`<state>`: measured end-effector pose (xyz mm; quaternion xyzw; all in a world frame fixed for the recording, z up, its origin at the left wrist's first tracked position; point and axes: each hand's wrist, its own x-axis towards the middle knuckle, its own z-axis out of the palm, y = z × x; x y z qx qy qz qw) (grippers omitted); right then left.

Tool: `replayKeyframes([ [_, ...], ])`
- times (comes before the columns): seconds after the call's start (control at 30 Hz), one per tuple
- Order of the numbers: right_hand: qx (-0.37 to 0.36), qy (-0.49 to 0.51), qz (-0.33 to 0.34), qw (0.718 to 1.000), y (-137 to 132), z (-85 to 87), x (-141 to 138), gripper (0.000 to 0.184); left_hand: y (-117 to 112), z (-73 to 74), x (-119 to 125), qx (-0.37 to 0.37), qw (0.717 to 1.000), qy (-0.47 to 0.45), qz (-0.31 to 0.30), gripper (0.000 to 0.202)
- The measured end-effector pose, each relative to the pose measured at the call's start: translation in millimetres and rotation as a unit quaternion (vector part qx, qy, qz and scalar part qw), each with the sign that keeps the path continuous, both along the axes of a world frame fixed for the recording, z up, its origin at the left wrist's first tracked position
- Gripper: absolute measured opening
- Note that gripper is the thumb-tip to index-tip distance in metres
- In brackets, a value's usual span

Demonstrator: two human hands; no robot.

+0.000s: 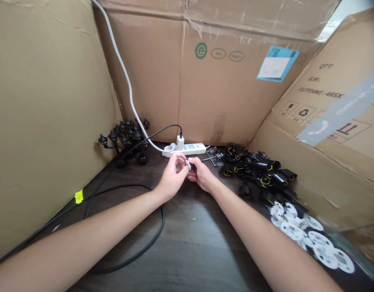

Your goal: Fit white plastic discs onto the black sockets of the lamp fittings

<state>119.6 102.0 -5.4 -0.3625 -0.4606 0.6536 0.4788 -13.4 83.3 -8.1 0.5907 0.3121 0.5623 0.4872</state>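
Note:
Both hands meet over the dark table near its far side. My left hand (172,175) pinches a small white part (188,164) with thumb and fingers. My right hand (201,174) is closed around a small black piece that joins the white part; most of that piece is hidden in the fingers. Just beyond the hands lies a white power strip (191,149) with a white plug adapter (180,142) in it.
Several black miniature lamp posts (127,138) stand at the back left. A heap of black parts with yellow wires (256,170) lies to the right, white round discs (308,235) nearer. A black cable (138,243) loops across the table. Cardboard walls (47,113) enclose all sides.

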Motion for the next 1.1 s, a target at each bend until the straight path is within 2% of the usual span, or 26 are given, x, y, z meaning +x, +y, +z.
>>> replayKeyframes([
  [0.27, 0.005, 0.012, -0.002, 1.000, 0.1, 0.3, 0.1, 0.034, -1.6, 2.3, -0.2, -0.013, 1.000, -0.007, -0.019, 0.031],
  [0.73, 0.036, -0.021, -0.038, 0.998, 2.4, -4.3, -2.1, 0.039, 3.9, -4.8, 1.3, -0.056, 0.998, 0.014, -0.012, 0.035],
  [0.9, 0.047, -0.048, -0.061, 0.996, 3.2, -8.3, -3.1, 0.044, 8.0, -10.8, 1.9, -0.071, 0.997, 0.027, -0.006, 0.030],
  [1.1, 0.062, -0.063, -0.097, 0.991, -1.7, -3.9, -5.5, 0.041, 8.0, -9.5, 2.2, -0.089, 0.996, 0.031, -0.001, 0.025],
])
